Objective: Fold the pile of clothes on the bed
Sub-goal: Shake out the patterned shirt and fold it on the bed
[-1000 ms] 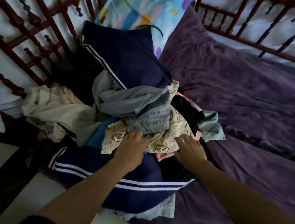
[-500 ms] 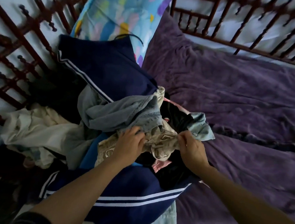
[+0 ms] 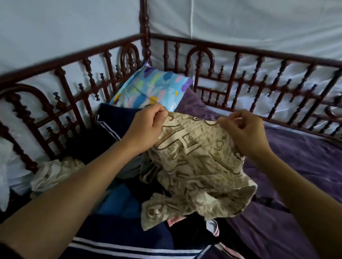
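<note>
Both hands are up over the bed with one garment between them.

Left hand [image 3: 146, 126]: fingers curled, thumb and fingertips pinching the top edge of the beige printed garment [image 3: 199, 171] at its left corner. Right hand [image 3: 245, 134]: same, fingers curled in, pinching the top edge at the right corner. Neither hand is open, and both have cloth in the pinch.

The garment hangs crumpled from the two pinch points. Its brown outline print faces the person (lettering of some sort, can't read it). The lower hem is bunched and drapes onto the pile [image 3: 110, 122] below.

The pile sits at the left side of the bed, against the dark red bed rail [image 3: 72, 104]:
- navy piece with white stripes [image 3: 129, 251], nearest the person
- bright blue item [image 3: 117, 204], just above it
- cream cloth [image 3: 52, 173], spilling toward the rail
- black cloth [image 3: 191, 233], under the beige hem
- pink scrap [image 3: 172, 221], poking out beside it

Purple blanket [image 3: 311, 168] covers the bed right of the pile. Colourful pillow [image 3: 151, 88] stands in the far corner, just behind the left hand. White curtain [image 3: 266, 16] hangs behind the rails.
</note>
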`<action>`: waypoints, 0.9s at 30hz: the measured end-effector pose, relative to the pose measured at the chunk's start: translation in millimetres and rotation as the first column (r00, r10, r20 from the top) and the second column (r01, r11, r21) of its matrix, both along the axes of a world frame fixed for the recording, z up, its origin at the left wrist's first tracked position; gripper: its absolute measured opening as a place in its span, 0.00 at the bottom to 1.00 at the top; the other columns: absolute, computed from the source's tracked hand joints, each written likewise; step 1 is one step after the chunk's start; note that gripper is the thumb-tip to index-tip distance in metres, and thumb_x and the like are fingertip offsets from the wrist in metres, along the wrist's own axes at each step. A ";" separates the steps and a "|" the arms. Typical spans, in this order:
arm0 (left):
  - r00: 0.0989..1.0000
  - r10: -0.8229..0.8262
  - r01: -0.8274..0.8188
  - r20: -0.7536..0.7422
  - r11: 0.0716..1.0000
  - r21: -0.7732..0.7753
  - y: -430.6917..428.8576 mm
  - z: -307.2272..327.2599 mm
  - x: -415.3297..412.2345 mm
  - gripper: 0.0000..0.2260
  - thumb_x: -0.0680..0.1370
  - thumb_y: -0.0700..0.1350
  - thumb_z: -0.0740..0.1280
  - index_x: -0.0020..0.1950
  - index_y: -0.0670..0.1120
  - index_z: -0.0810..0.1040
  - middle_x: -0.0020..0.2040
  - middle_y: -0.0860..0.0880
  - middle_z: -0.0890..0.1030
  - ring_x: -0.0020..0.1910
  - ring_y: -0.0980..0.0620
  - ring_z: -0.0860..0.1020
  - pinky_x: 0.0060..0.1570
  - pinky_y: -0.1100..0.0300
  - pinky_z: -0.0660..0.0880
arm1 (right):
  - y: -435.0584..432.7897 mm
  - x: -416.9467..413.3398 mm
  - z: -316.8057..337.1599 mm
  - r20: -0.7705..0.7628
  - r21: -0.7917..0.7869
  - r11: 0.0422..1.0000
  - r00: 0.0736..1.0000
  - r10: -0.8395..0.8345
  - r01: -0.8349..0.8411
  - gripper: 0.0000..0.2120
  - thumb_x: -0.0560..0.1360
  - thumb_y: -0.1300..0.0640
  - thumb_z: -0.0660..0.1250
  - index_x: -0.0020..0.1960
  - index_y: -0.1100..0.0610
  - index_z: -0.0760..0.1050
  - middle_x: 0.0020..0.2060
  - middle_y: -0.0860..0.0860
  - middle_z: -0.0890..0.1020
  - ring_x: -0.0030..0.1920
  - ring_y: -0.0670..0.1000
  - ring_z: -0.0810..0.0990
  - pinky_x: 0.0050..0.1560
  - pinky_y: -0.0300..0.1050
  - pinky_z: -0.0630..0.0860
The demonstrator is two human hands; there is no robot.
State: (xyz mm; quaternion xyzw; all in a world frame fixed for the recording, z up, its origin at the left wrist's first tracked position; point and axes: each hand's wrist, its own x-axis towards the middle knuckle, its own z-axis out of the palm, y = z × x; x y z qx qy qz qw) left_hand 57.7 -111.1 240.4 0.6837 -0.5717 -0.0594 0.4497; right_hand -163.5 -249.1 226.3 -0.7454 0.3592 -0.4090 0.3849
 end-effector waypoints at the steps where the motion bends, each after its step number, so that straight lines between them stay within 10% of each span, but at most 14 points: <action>1: 1.000 0.006 -0.007 -0.022 0.999 -0.041 2.0 12.7 -5.5 0.08 0.82 0.42 0.59 0.44 0.44 0.73 0.31 0.57 0.69 0.29 0.66 0.71 0.30 0.72 0.63 | 5.5 -8.1 5.7 0.013 -0.018 1.000 1.000 0.010 -0.010 0.13 0.71 0.41 0.71 0.44 0.51 0.76 0.31 0.47 0.80 0.29 0.45 0.77 0.27 0.41 0.72; 7: 0.961 0.068 -0.111 -0.268 0.982 -0.150 -2.0 63.7 -27.4 0.09 0.82 0.46 0.59 0.44 0.47 0.74 0.29 0.55 0.69 0.24 0.62 0.66 0.26 0.65 0.63 | 71.5 -35.0 -42.2 -0.143 -0.078 0.960 0.956 0.256 -0.268 0.32 0.66 0.29 0.69 0.65 0.41 0.68 0.60 0.37 0.76 0.61 0.40 0.75 0.58 0.37 0.71; 11: 0.969 -0.001 -0.044 -0.248 0.984 -0.175 6.9 76.7 -23.6 0.10 0.81 0.45 0.59 0.41 0.47 0.74 0.32 0.52 0.71 0.30 0.58 0.69 0.34 0.61 0.68 | 86.0 -11.5 -103.4 -0.520 0.063 0.973 0.824 0.224 -0.224 0.42 0.64 0.36 0.71 0.73 0.37 0.55 0.61 0.41 0.75 0.60 0.44 0.76 0.55 0.46 0.74; 17: 0.941 -0.124 0.035 -0.313 0.960 -0.277 30.0 100.5 19.1 0.13 0.81 0.43 0.60 0.37 0.51 0.75 0.26 0.58 0.72 0.27 0.61 0.68 0.28 0.66 0.66 | 65.4 43.5 -128.9 -0.407 0.369 0.929 0.900 0.156 0.006 0.35 0.63 0.42 0.75 0.67 0.51 0.72 0.58 0.48 0.80 0.61 0.56 0.77 0.52 0.43 0.74; 21: 0.984 -0.051 -0.007 -0.173 0.948 -0.319 41.0 99.1 66.5 0.07 0.78 0.47 0.63 0.41 0.51 0.77 0.30 0.56 0.77 0.26 0.60 0.71 0.29 0.68 0.68 | 66.3 78.0 -149.9 -0.250 0.580 0.814 0.959 0.135 0.036 0.14 0.70 0.56 0.75 0.53 0.60 0.81 0.43 0.53 0.84 0.46 0.52 0.82 0.47 0.47 0.79; 27: 0.838 0.363 -0.406 0.407 0.913 0.022 46.9 8.5 152.5 0.13 0.75 0.59 0.65 0.51 0.51 0.74 0.48 0.49 0.79 0.47 0.48 0.79 0.42 0.53 0.75 | 12.5 41.4 -76.2 -0.287 0.219 0.911 0.916 -0.282 0.349 0.13 0.71 0.65 0.62 0.33 0.53 0.79 0.26 0.46 0.78 0.32 0.51 0.76 0.32 0.43 0.68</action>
